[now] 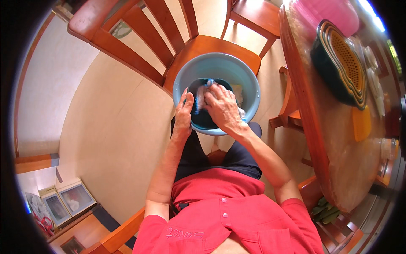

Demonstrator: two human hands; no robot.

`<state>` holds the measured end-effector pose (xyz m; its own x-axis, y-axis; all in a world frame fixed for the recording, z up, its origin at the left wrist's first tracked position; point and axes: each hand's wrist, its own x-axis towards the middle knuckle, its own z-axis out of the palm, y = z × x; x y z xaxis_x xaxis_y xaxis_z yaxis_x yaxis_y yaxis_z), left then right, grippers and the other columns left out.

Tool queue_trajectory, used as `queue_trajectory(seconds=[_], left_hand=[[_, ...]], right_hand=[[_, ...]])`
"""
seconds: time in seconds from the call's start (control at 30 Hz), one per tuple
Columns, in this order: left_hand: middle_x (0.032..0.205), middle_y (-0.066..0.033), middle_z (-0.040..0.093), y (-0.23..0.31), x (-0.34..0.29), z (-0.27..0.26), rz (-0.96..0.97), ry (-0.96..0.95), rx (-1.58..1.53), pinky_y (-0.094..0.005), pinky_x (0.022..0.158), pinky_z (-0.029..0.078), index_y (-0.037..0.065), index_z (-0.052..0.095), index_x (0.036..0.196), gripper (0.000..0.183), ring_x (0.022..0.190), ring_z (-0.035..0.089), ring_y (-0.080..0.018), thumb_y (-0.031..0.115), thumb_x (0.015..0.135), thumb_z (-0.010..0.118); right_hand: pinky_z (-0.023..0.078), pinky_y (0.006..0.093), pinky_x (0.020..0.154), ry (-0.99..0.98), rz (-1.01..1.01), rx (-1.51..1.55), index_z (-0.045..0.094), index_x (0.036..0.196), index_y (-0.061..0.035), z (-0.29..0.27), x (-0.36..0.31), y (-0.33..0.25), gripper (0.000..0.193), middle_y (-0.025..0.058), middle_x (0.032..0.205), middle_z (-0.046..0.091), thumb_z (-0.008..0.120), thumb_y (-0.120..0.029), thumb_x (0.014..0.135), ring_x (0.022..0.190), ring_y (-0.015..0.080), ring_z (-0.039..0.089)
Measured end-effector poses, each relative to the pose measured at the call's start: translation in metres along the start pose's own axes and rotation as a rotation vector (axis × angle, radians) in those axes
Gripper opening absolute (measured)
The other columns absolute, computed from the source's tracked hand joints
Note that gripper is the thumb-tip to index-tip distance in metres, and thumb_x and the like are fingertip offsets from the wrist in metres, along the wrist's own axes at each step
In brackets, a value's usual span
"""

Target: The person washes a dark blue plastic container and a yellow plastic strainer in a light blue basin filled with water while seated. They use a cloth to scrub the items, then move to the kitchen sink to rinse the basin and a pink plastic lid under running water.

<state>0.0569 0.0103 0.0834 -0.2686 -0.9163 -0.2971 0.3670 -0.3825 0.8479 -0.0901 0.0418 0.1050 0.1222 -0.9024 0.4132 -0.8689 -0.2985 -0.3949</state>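
Note:
A light blue basin (249,76) rests on the seat of a wooden chair, in front of my knees. Within it sits a dark teal bowl (205,122), tilted toward me. My left hand (184,113) grips the bowl's left rim, thumb and fingers on either side of the wall. Inside the bowl, my right hand (223,106) presses a whitish cloth with blue edging (201,96) against the surface; motion blurs the cloth and fingertips. Something pale yellow and white (238,94) lies by the basin's right wall, partly covered by my right hand.
The wooden chair's (186,55) slatted back rises at the upper left. To the right stands a wooden table (311,122) under a clear cover, bearing nested green and yellow colanders (338,63), a pink container (332,15) and a yellow board (362,123). Another chair (289,101) is tucked beside it.

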Motion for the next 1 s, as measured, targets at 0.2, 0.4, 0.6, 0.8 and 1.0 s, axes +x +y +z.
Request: queue_trajectory(seconds=[0.2, 0.4, 0.6, 0.8, 1.0], left_hand=[[0.124, -0.0092, 0.048, -0.004, -0.003, 0.007, 0.018, 0.007, 0.004, -0.0273, 0.096, 0.035, 0.000, 0.034, 0.134, 0.059, 0.113, 0.044, -0.0162, 0.034, 0.090, 0.053], [0.119, -0.0094, 0.051, -0.011, 0.009, -0.007, -0.019, 0.005, 0.009, -0.0269, 0.094, 0.036, -0.001, 0.036, 0.133, 0.059, 0.111, 0.046, -0.0161, 0.035, 0.090, 0.054], [0.123, -0.0104, 0.050, 0.003, 0.012, -0.009, 0.182, 0.040, 0.372, -0.0272, 0.095, 0.035, 0.002, 0.043, 0.129, 0.054, 0.110, 0.046, -0.0175, 0.034, 0.088, 0.057], [0.121, -0.0127, 0.053, 0.009, 0.010, 0.000, 0.105, -0.012, 0.374, -0.0273, 0.096, 0.034, 0.002, 0.047, 0.126, 0.051, 0.112, 0.046, -0.0186, 0.033, 0.087, 0.058], [0.120, -0.0114, 0.053, 0.001, 0.008, -0.008, 0.115, 0.033, 0.398, -0.0273, 0.096, 0.034, -0.001, 0.046, 0.126, 0.054, 0.112, 0.047, -0.0183, 0.035, 0.087, 0.057]], right_hand=[[0.039, 0.0422, 0.088, -0.040, 0.067, 0.114, 0.051, 0.114, -0.0041, 0.022, -0.007, 0.003, 0.050, 0.0166, 0.114, 0.049, 0.062, -0.002, 0.066, 0.103, 0.0374, 0.046], [0.043, 0.0414, 0.082, -0.127, -0.078, 0.523, 0.054, 0.104, -0.0015, 0.022, -0.003, -0.008, 0.039, 0.0167, 0.105, 0.055, 0.054, 0.006, 0.066, 0.093, 0.0356, 0.052], [0.046, 0.0395, 0.075, -0.546, -0.057, 0.107, 0.066, 0.085, -0.0055, -0.001, -0.019, 0.000, 0.020, 0.0117, 0.086, 0.060, 0.056, -0.006, 0.068, 0.081, 0.0299, 0.056], [0.041, 0.0364, 0.076, -0.306, -0.132, -0.266, 0.062, 0.087, -0.0004, 0.008, -0.014, 0.021, 0.020, 0.0122, 0.093, 0.054, 0.056, -0.007, 0.069, 0.090, 0.0275, 0.049], [0.043, 0.0391, 0.078, -0.277, -0.102, 0.102, 0.058, 0.097, -0.0029, 0.019, -0.018, 0.029, 0.026, 0.0149, 0.098, 0.053, 0.054, 0.002, 0.072, 0.089, 0.0313, 0.049]])
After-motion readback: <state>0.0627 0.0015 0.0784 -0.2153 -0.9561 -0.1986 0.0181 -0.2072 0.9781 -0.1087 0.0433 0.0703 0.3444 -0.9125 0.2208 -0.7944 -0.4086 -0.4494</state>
